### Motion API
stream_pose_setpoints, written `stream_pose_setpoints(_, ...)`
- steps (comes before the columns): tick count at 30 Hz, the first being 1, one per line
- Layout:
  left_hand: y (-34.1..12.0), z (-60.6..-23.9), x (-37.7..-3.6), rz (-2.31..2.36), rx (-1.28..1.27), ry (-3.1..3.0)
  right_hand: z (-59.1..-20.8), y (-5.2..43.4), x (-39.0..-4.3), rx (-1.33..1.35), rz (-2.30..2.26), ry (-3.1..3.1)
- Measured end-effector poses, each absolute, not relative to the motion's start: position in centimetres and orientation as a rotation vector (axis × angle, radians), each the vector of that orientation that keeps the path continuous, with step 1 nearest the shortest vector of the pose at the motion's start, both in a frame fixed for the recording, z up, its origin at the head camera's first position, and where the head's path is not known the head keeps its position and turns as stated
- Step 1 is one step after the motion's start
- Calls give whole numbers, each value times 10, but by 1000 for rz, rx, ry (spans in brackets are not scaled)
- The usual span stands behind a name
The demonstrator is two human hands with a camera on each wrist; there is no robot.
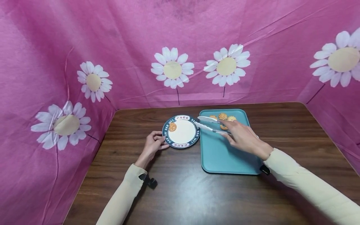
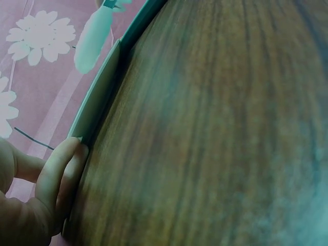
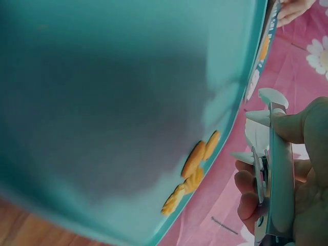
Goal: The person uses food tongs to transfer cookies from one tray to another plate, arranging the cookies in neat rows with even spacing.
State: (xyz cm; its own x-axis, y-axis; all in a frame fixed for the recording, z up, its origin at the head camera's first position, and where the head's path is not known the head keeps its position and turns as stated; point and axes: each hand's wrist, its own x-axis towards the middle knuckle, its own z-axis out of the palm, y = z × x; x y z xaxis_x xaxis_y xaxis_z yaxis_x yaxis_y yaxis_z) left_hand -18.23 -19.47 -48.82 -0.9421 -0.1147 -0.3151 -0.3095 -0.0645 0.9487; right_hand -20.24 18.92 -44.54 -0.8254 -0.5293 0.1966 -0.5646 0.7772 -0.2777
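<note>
A round plate (image 1: 194, 137) with a dark lettered rim sits on the wooden table, one orange cookie (image 1: 172, 126) on its left side. My left hand (image 1: 154, 143) pinches the plate's left rim; in the left wrist view my fingers (image 2: 60, 177) curl on the plate edge (image 2: 97, 105). My right hand (image 1: 242, 136) holds white tongs (image 1: 209, 123) above the teal tray (image 1: 225, 156), their tips apart near the plate's right edge. Several cookies (image 1: 223, 117) lie at the tray's far end. In the right wrist view the tongs (image 3: 269, 154) and cookies (image 3: 192, 171) show over the tray (image 3: 118, 102).
A pink cloth with white daisies (image 1: 172, 67) walls the table at the back and both sides. The brown wooden tabletop (image 1: 182, 190) stretches toward me in front of the plate and tray.
</note>
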Motion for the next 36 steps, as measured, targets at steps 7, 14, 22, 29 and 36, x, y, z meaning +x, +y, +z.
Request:
stream_pose_setpoints(7,-195,-490,-182,2148,-481,2050,-447,204,-197,812,450,-2893)
stream_pose_setpoints(14,-195,-489,-182,2159,-470,2046,-445,217,-192,767,426,-2934)
stream_pose_setpoints(22,-194,-488,-180,2166,-464,2044,-447,230,-187,734,404,-2927)
stream_pose_setpoints(29,-193,-487,-180,2169,-460,2049,-446,239,-186,679,390,-2953)
stream_pose_setpoints(36,-193,-487,-179,2178,-452,2044,-446,244,-183,662,383,-2958)
